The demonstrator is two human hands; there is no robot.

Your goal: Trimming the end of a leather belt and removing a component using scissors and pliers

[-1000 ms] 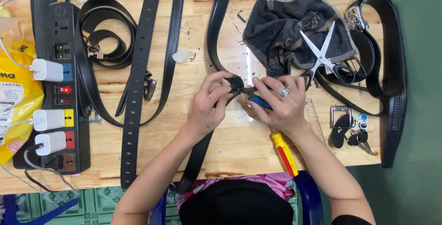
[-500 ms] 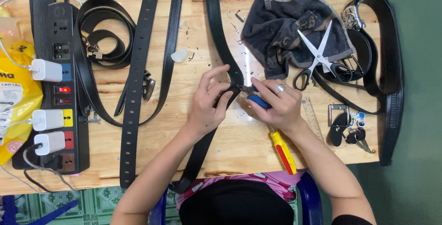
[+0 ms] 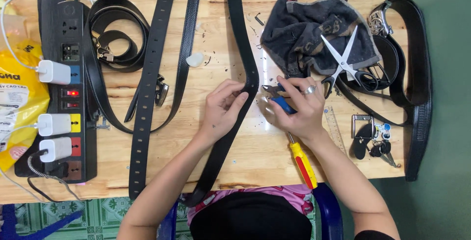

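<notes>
A long black belt [image 3: 240, 29] runs from the table's far edge down to the near edge, bent at the middle. My left hand [image 3: 223, 110] pinches the belt at that bend. My right hand [image 3: 297, 107], with a ring on one finger, grips blue-handled pliers [image 3: 279, 100] whose jaws point at the belt's edge. A yellow and red screwdriver [image 3: 303, 161] lies under my right wrist.
Several other black belts [image 3: 147, 83] lie at the left and far right. A black power strip [image 3: 66, 73] with white chargers sits at the left beside a yellow bag [image 3: 17, 97]. Scissors [image 3: 343, 61] rest on a dark cloth [image 3: 304, 29]. Keys [image 3: 380, 144], a buckle and a ruler lie right.
The belt has been straightened and slid left, so its bend now sits between my hands. My left hand's fingers have opened flatter on the belt; my right hand keeps the pliers.
</notes>
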